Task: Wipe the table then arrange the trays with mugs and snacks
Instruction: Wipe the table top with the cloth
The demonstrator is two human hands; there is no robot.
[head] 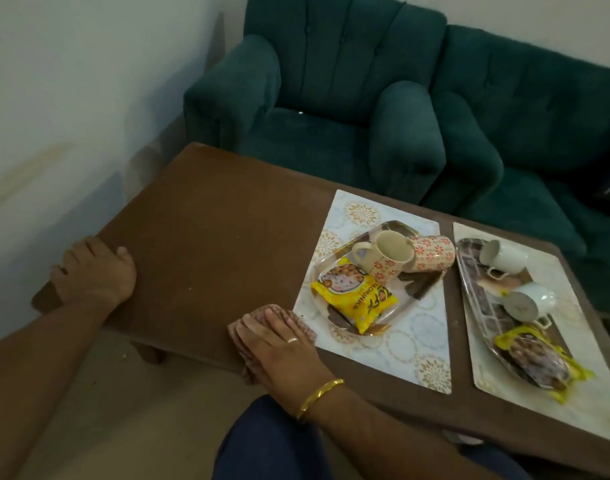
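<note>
Brown wooden table (210,220) stands before green upholstered armchairs (331,98), with a pale wall to the left. Left hand (92,271) grips the table's left end, fingers curled over the edge, thumb lying on top. Right hand (279,337) lies flat on a folded pinkish cloth (262,309) at the near edge, fingers straight and pressed together (ring on one finger, gold bangle (319,396) at the wrist). Cloth sits just beside the left placemat (348,216). On that mat is a tray (421,284) holding two floral mugs (386,258), one tilted, the other on its side against it, and a yellow snack packet (355,296) overhanging the near rim. Right placemat (594,403) carries a second tray (476,292): two white mugs (504,258) tipped over, and a second snack packet (538,365) at its near end.
</note>
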